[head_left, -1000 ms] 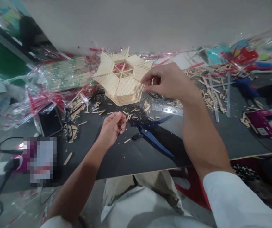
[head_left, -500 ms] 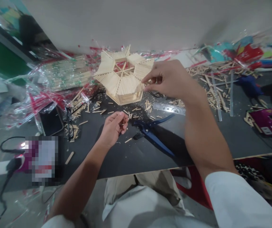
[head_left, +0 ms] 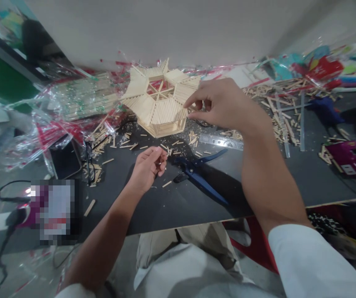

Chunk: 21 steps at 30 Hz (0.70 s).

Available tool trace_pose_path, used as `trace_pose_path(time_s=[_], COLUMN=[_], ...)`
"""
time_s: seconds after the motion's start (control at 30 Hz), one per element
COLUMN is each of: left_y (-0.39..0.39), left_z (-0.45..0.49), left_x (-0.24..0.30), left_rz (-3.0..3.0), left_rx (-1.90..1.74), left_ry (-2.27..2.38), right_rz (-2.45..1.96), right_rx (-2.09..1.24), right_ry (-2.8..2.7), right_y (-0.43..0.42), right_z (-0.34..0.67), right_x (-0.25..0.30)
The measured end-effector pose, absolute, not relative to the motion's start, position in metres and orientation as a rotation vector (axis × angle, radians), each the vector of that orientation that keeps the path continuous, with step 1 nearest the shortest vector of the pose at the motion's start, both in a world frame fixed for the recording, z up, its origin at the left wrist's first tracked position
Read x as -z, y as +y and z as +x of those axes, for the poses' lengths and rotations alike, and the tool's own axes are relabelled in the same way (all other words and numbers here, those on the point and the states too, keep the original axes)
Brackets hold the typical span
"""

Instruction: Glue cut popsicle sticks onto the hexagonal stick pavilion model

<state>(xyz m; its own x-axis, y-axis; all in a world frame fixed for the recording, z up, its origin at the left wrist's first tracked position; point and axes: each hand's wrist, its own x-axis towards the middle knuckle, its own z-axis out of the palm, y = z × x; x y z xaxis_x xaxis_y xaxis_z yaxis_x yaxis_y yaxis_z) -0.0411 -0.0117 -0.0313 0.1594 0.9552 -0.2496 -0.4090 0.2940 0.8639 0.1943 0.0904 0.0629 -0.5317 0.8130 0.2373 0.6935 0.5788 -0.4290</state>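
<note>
A model built of pale wooden craft sticks (head_left: 169, 112), with flared roof panels round an open middle, stands at the back centre of the dark table. At its right roof edge, my right hand (head_left: 224, 101) has thumb and index finger closed on the corner of the front panel; whether a loose stick is also between them is hidden. My left hand (head_left: 149, 167) is held low in front of the model, fingers curled and thumb against the index finger. Anything inside it is too small to make out. Blue-handled cutters (head_left: 201, 180) lie just right of my left hand.
Stick offcuts (head_left: 125, 142) are scattered across the table (head_left: 153, 215). A metal ruler (head_left: 221, 141) lies under my right forearm. Plastic-wrapped stick bundles (head_left: 85, 97), a phone (head_left: 63, 156) and glasses (head_left: 90, 163) are at left; purple power strips (head_left: 347, 155) sit at both sides.
Both hands keep nearly the same poses and places. The view has shifted very slightly; nothing else visibly differs.
</note>
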Motion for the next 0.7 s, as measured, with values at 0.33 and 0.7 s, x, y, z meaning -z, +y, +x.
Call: trace_pose_path(time_s=[0.33, 0.7], left_y=[-0.0114, -0.0114], left_z=[-0.0414, -0.0410], left_x=[0.0312, 0.0323], left_rz=[0.728, 0.734], left_rx=[-1.097, -1.099], left_ry=[0.935, 0.930], right_rz=[-1.222, -1.199], right_rx=[-0.365, -0.270], right_ry=[-2.477, -2.517], right_y=[0.0897, 0.0903], right_z=[0.1947, 0.1921], right_x=[-0.0639, -0.0608])
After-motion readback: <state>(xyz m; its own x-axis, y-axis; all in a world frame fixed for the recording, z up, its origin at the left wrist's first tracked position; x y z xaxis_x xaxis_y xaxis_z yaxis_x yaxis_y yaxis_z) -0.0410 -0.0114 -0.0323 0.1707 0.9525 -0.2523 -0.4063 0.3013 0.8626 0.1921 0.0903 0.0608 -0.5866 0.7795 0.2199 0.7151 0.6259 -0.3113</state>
